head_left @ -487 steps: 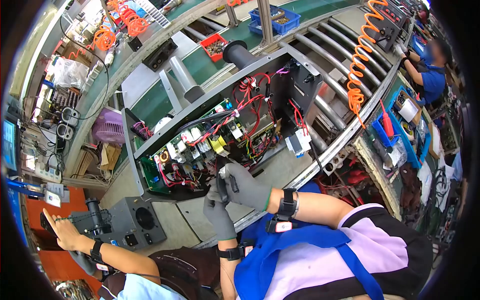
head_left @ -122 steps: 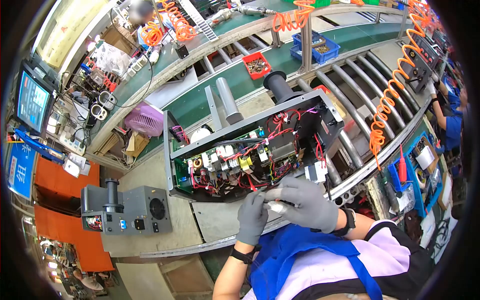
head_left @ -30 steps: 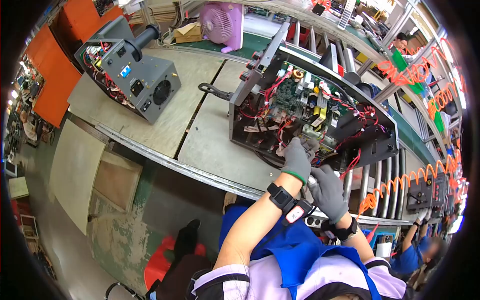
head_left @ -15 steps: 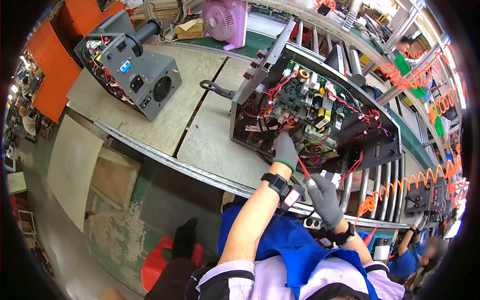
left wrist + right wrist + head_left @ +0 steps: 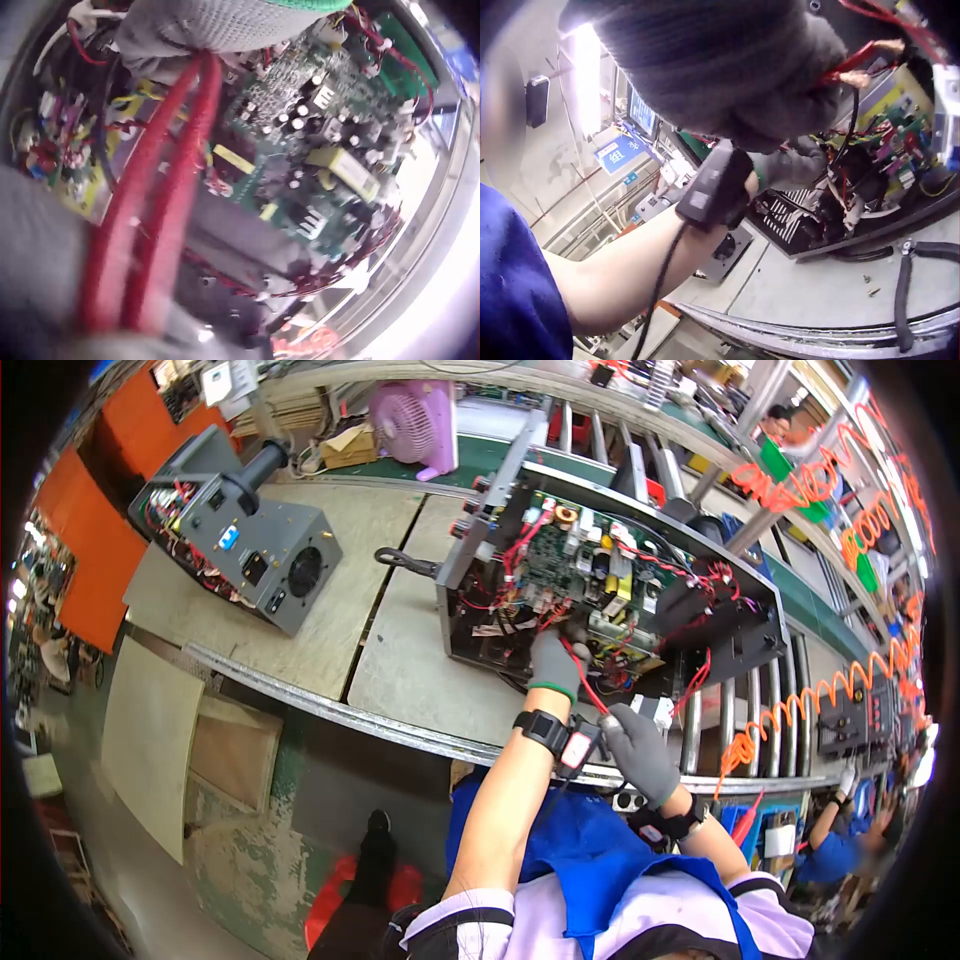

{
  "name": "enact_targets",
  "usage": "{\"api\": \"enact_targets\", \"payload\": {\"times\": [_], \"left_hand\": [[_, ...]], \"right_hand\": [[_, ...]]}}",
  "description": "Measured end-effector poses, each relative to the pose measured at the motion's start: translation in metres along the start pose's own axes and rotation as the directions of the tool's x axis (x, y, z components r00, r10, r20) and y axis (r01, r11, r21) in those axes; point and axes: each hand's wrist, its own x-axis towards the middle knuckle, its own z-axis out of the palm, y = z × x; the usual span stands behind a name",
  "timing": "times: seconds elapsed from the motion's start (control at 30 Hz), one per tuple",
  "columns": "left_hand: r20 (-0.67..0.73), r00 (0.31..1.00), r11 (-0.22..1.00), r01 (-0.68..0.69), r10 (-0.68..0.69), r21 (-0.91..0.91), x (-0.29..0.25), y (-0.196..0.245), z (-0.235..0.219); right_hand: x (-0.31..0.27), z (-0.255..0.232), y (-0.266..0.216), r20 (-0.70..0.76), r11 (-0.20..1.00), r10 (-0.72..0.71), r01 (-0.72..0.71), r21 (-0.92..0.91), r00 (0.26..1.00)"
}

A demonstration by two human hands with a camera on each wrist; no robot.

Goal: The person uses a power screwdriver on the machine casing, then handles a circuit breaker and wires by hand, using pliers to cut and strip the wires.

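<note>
My gloved left hand (image 5: 553,660) reaches inside an opened grey metal chassis (image 5: 690,665), its fingertips partly hidden among the wiring. A pair of red wires (image 5: 588,678) runs from its fingers to my gloved right hand (image 5: 643,752), outside the front edge. In the left wrist view the red wires (image 5: 176,180) come together under the left glove (image 5: 202,34). The right glove (image 5: 735,67) pinches the pair close to its bare copper ends (image 5: 855,78), which stick out past the fingers. Behind the hands lies a green circuit board (image 5: 570,560) crowded with components.
Black-handled pliers (image 5: 904,292) and two small screws (image 5: 870,285) lie on the bench before the chassis. A second grey unit (image 5: 250,545) stands left, and a purple fan (image 5: 410,425) behind. Rollers (image 5: 730,710) and a coiled orange hose (image 5: 790,725) are at right.
The chassis was turned and the view swung left. My left hand went deeper among the wiring; the hands, close together a second ago, are now apart with red wires stretched between them.
</note>
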Motion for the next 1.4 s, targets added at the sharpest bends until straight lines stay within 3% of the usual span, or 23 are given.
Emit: {"api": "enact_targets", "payload": {"times": [0.03, 0.1, 0.13, 0.23, 0.27, 0.33, 0.37, 0.5, 0.63, 0.67, 0.7, 0.77, 0.8, 0.83, 0.9, 0.97, 1.03, 1.1, 1.2, 1.23, 1.3, 1.37, 1.4], "left_hand": [[0.100, 0.995, 0.994, 0.011, -0.022, 0.105, 0.013, 0.008, -0.004], [-0.030, 0.999, 0.998, -0.021, 0.023, 0.066, 0.022, 0.005, 0.003], [0.008, 0.999, 0.995, -0.051, 0.051, 0.088, 0.026, 0.003, 0.000], [-0.103, 0.979, 0.976, -0.158, 0.175, 0.153, 0.020, -0.003, 0.005], [0.015, 0.984, 0.971, -0.177, 0.177, 0.159, 0.010, -0.003, 0.003], [-0.043, 0.992, 0.984, -0.112, 0.119, 0.137, 0.018, 0.003, -0.006], [-0.066, 0.995, 0.987, -0.069, 0.079, 0.146, 0.019, 0.008, -0.008], [-0.153, 0.985, 0.973, -0.041, 0.077, 0.225, 0.033, 0.018, -0.001], [-0.094, 0.956, 0.824, -0.186, 0.277, 0.535, 0.035, 0.013, -0.008], [-0.143, 0.952, 0.837, -0.158, 0.269, 0.524, 0.034, 0.008, -0.008], [-0.193, 0.946, 0.851, -0.132, 0.261, 0.508, 0.021, 0.005, 0.001], [-0.008, 0.995, 0.877, -0.085, 0.101, 0.473, 0.026, 0.006, -0.021], [0.001, 0.994, 0.930, -0.105, 0.112, 0.353, 0.019, 0.000, -0.024], [-0.002, 0.992, 0.945, -0.117, 0.123, 0.306, 0.001, -0.004, -0.017], [0.065, 0.998, 0.984, -0.021, 0.010, 0.175, 0.002, 0.003, -0.026], [-0.021, 1.000, 0.977, -0.011, 0.016, 0.211, 0.002, 0.013, -0.022], [0.110, 0.992, 0.972, -0.082, 0.058, 0.221, 0.009, 0.017, -0.023], [0.015, 0.990, 0.935, -0.140, 0.143, 0.325, 0.038, 0.019, -0.021], [-0.043, 0.984, 0.961, -0.159, 0.173, 0.226, 0.054, 0.022, -0.018], [0.043, 0.992, 0.942, -0.125, 0.118, 0.312, 0.041, 0.026, -0.011], [0.074, 0.983, 0.756, -0.175, 0.166, 0.630, 0.042, 0.029, -0.016], [-0.009, 0.996, 0.794, -0.063, 0.086, 0.604, 0.028, 0.031, -0.009], [0.044, 0.998, 0.786, -0.069, 0.053, 0.614, 0.050, 0.048, -0.023]], "right_hand": [[0.000, 0.003, -0.006, -0.038, 0.998, -0.064, 0.064, -0.001, 0.997], [0.003, 0.011, 0.001, -0.084, 0.981, -0.181, 0.175, -0.082, 0.980], [0.003, 0.011, 0.000, -0.110, 0.989, -0.145, 0.140, -0.058, 0.983], [-0.003, 0.009, 0.019, -0.105, 1.000, -0.004, 0.004, 0.001, 0.995], [-0.009, 0.008, 0.018, -0.125, 0.997, -0.038, 0.046, 0.065, 0.991], [-0.022, 0.007, 0.008, -0.149, 0.982, -0.166, 0.178, 0.070, 0.975], [-0.032, 0.002, -0.007, -0.095, 0.975, -0.137, 0.151, 0.162, 0.986], [-0.033, -0.001, -0.012, -0.025, 0.980, -0.076, 0.079, 0.181, 0.997], [-0.029, -0.003, -0.008, -0.065, 0.973, -0.198, 0.204, 0.106, 0.978], [-0.030, -0.005, -0.003, 0.053, 0.993, -0.107, 0.104, 0.062, 0.993], [-0.027, -0.002, 0.003, 0.051, 0.992, -0.114, 0.111, 0.068, 0.992], [-0.017, 0.017, 0.026, 0.052, 0.991, -0.116, 0.111, 0.080, 0.992], [-0.006, 0.022, 0.046, 0.169, 0.991, -0.096, 0.111, -0.080, 0.981], [0.000, 0.015, 0.020, 0.187, 1.000, -0.023, 0.026, -0.015, 0.982], [0.014, 0.029, 0.046, 0.107, 0.974, -0.108, 0.083, 0.212, 0.988], [0.015, 0.012, 0.009, 0.165, 0.975, 0.008, -0.044, 0.216, 0.986], [0.017, 0.026, 0.020, -0.021, 0.974, -0.125, 0.127, 0.189, 0.992], [0.021, 0.028, 0.029, -0.057, 0.980, -0.101, 0.109, 0.167, 0.993], [0.017, 0.017, 0.019, -0.068, 0.978, -0.064, 0.076, 0.196, 0.996], [0.015, 0.006, 0.010, 0.010, 0.988, -0.044, 0.042, 0.149, 0.999], [0.012, 0.021, 0.023, -0.112, 0.983, -0.120, 0.134, 0.128, 0.986], [0.010, 0.023, 0.018, -0.069, 0.963, -0.089, 0.104, 0.249, 0.994], [0.013, 0.033, 0.023, -0.101, 0.952, -0.119, 0.143, 0.272, 0.988]]}}
